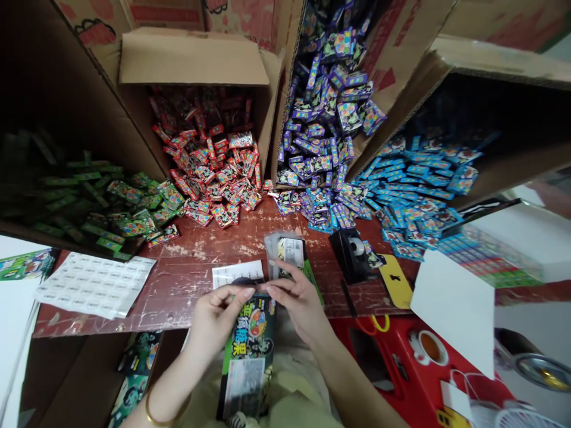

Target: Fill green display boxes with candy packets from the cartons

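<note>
A black and green printed candy box (245,374) stands tilted against my lap, a barcode label near its lower end. At its upper end a dark rounded flap (243,281) sticks up. My left hand (218,315) pinches the top edge of the box with thumb and forefinger. Opposite it, my right hand (298,300) pinches the same edge, its other fingers lifted. What exactly lies between the fingertips is partly hidden. Just beyond my hands are a white printed sheet (223,274) and a clear plastic sleeve (285,246) over a label.
Cartons spill small green packs (129,220), red packs (218,172), purple packs (316,154) and blue packs (410,178) onto the red table (187,238). A sticker sheet (98,282) lies left. A tape dispenser (350,255), yellow card (395,280) and teacup (428,348) are right.
</note>
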Motion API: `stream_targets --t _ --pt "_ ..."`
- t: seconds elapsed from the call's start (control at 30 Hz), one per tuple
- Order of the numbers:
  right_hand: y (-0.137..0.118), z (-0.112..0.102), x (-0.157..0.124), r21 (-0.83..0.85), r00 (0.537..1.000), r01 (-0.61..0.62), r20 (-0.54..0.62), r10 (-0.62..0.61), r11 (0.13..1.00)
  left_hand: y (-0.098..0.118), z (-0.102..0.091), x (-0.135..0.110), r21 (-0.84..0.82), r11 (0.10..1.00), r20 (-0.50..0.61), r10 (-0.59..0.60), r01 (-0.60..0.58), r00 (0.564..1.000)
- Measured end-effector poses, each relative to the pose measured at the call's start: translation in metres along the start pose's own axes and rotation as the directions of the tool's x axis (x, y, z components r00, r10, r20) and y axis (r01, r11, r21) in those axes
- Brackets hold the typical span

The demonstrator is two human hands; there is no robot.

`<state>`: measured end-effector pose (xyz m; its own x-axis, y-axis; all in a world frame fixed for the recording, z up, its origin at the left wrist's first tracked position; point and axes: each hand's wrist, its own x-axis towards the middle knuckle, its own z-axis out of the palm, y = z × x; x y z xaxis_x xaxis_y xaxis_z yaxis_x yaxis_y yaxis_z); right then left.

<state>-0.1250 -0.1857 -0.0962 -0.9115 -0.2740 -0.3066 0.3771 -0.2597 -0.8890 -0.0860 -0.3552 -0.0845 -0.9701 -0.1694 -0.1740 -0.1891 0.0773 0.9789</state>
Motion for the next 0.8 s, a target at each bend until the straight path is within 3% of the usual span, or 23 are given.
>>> stream_targets --t 0.07,0.17,0.23,0.33,0.4,0.5,0.6,0.7,0.8 --pt "0.003 0.0 -0.006 -0.097 0.998 0.058 -0.018 -0.06 0.994 -0.002 0.002 -0.003 0.039 0.998 0.0 0.057 -0.057 0.998" --pt "0.007 0.003 -0.018 -0.29 0.962 0.262 0.002 -0.273 0.921 -0.007 0.003 -0.007 0.055 0.99 0.027 0.127 -0.128 0.992" --pt "0.007 0.004 -0.021 -0.354 0.933 0.346 0.029 -0.36 0.869 -0.012 0.002 -0.008 0.02 0.996 0.036 0.086 -0.087 0.996" --pt "-0.003 0.004 -0.009 -0.361 0.927 0.36 0.03 -0.375 0.86 -0.017 0.002 -0.007 -0.056 0.998 0.029 -0.028 0.029 0.999" --pt "-0.015 0.003 0.005 -0.348 0.934 0.354 0.086 -0.347 0.868 -0.019 0.002 -0.006 -0.102 0.993 0.029 -0.064 0.067 0.998" --pt "-0.033 0.007 0.025 -0.326 0.951 0.247 0.263 -0.164 0.913 -0.019 0.003 -0.004 -0.146 0.985 0.015 -0.086 0.087 0.996" --pt "-0.042 0.012 0.037 -0.358 0.921 0.142 0.389 0.009 0.923 -0.02 0.004 -0.003 -0.137 0.986 0.012 -0.092 0.093 0.996" --pt "-0.041 0.017 0.042 -0.419 0.89 0.149 0.452 0.063 0.896 -0.02 0.004 -0.004 -0.109 0.992 0.021 -0.069 0.071 0.997" --pt "-0.036 0.018 0.042 -0.437 0.898 0.127 0.432 0.083 0.891 -0.02 0.004 -0.005 -0.101 0.993 0.041 -0.048 0.052 0.998"
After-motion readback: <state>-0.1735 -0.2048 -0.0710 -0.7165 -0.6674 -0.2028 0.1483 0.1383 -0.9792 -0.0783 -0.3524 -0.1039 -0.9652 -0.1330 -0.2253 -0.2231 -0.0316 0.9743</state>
